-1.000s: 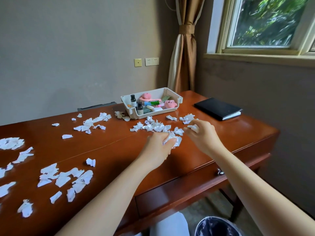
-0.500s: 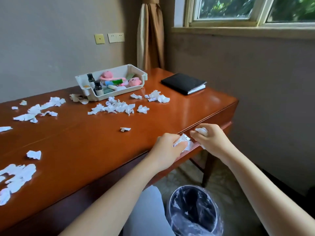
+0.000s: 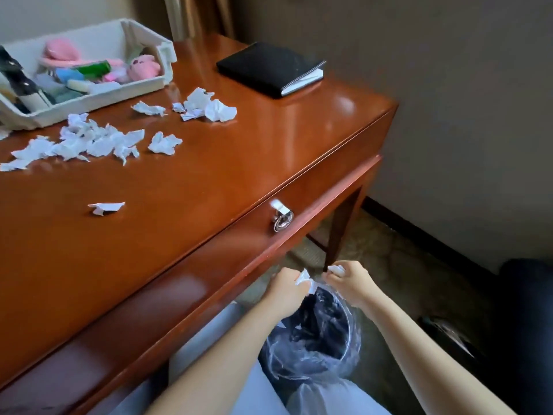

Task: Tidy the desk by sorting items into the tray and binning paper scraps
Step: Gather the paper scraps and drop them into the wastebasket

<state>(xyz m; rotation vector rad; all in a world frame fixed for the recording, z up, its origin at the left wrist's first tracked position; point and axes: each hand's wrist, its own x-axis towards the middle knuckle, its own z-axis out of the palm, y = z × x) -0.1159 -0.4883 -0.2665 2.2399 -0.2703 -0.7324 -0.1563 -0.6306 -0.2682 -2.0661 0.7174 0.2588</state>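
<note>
Below the bench [image 3: 209, 175] front edge, left grip [image 3: 287, 290] and right grip [image 3: 351, 281], each clenched round crumpled paper scraps [image 3: 304, 279], just over the lined bin [image 3: 317, 333] on the floor. Open floor to the right; bench leg [image 3: 341, 229] just behind. Loose scraps [image 3: 98, 142] strewn beside the tray [image 3: 98, 98], cut off at left. Bin's left side partly hidden by the forearm.

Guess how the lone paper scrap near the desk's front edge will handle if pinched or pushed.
The lone scrap looks thin and creased, so probably very light and floppy. The desk top is glossy, so a push would likely slide it. Its raised folds should offer a pinch point.
</note>
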